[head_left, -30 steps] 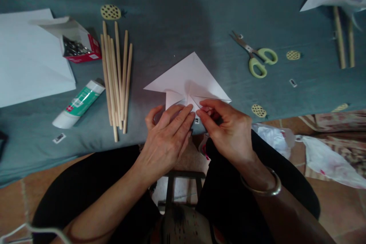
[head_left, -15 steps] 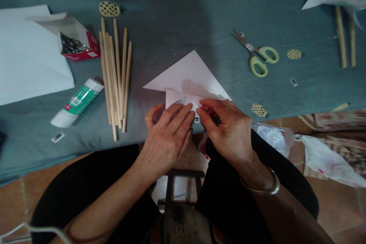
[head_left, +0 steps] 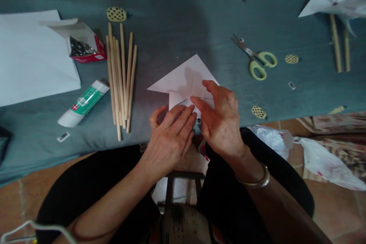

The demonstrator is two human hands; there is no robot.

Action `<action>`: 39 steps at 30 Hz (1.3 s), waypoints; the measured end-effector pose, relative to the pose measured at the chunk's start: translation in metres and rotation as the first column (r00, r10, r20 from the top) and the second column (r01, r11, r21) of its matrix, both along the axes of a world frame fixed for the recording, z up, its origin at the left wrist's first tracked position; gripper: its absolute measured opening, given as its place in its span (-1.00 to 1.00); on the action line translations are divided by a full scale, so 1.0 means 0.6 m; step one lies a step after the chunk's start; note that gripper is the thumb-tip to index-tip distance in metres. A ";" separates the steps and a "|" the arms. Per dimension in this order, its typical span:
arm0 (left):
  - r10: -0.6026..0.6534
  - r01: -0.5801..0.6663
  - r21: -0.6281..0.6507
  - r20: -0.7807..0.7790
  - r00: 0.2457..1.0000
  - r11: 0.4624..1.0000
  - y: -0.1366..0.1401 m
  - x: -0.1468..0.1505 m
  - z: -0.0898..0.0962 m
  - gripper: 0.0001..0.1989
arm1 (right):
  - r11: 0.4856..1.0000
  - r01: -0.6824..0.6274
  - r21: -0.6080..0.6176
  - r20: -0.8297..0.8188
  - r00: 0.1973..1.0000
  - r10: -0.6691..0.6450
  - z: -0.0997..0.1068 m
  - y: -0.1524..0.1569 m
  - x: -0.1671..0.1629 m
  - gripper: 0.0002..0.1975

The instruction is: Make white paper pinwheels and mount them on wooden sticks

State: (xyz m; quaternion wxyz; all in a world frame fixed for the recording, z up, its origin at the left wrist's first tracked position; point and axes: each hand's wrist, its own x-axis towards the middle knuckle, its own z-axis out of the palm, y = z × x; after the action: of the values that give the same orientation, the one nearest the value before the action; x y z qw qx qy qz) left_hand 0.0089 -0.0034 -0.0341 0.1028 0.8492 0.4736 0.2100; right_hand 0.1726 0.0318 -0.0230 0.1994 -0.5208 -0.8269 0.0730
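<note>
A folded sheet of white paper (head_left: 180, 80) lies near the front edge of the cloth-covered table, its peak pointing away from me. My left hand (head_left: 173, 133) rests flat over its near left part, fingers stretched out and pressing it down. On the right, my right hand (head_left: 221, 116) hovers over or touches the paper, thumb near the middle crease and index finger raised apart from it. Nothing shows between those two fingers. The paper's near right corner is hidden behind this hand.
Left of the paper lie several wooden sticks (head_left: 122, 80), a glue stick (head_left: 84, 103), a red-and-white box of metal pins or fasteners (head_left: 87, 45) and white paper sheets (head_left: 31, 57). Scissors (head_left: 254, 57) with green handles lie right. A paper pinwheel (head_left: 328, 0) is at the far right.
My right hand has moved left and away from me over the paper, its thumb and index finger spreading apart. My left hand stays on the paper. The view has shifted slightly.
</note>
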 end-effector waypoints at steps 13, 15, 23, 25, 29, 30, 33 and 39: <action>0.003 -0.003 0.007 -0.002 1.000 1.000 0.003 0.001 0.005 -0.71 | 0.992 0.015 0.125 -0.027 1.000 -0.012 -0.027 0.003 -0.015 -0.79; 0.000 0.000 0.004 0.002 1.000 1.000 0.003 0.001 0.003 -0.71 | 0.994 0.010 0.109 -0.040 0.999 -0.006 -0.029 0.003 -0.017 -0.77; 0.012 -0.012 0.019 0.003 1.000 1.000 0.001 0.004 0.001 -0.71 | 0.999 -0.017 0.038 -0.118 0.993 0.021 -0.025 0.006 -0.010 -0.72; 0.009 -0.009 0.033 -0.009 1.000 0.999 0.001 0.004 0.003 -0.70 | 1.000 -0.012 -0.001 -0.219 0.976 0.012 -0.017 0.014 0.000 -0.66; 0.011 -0.009 0.056 -0.029 1.000 0.998 0.000 0.003 0.004 -0.70 | 0.991 0.130 -0.030 -0.356 0.925 -0.132 -0.009 0.045 0.025 -0.57; 0.011 -0.009 0.052 -0.032 0.999 0.999 0.000 0.003 0.004 -0.71 | 0.986 0.163 -0.043 -0.339 0.926 -0.168 -0.011 0.054 0.030 -0.56; 0.014 -0.013 0.044 -0.029 0.999 0.999 -0.001 0.002 0.004 -0.70 | 0.979 0.183 -0.092 -0.271 0.941 -0.202 -0.018 0.081 0.037 -0.52; 0.006 -0.006 0.014 0.003 1.000 1.000 0.002 0.002 0.008 -0.68 | 0.977 0.098 -0.192 -0.232 0.962 -0.142 -0.014 0.120 0.021 -0.46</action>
State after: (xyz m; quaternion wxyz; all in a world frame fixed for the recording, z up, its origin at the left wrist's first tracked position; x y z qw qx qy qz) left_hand 0.0099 -0.0023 -0.0292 0.0967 0.8483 0.4743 0.2149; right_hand 0.1852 0.1038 -0.0313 0.2561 -0.5730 -0.7529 0.1980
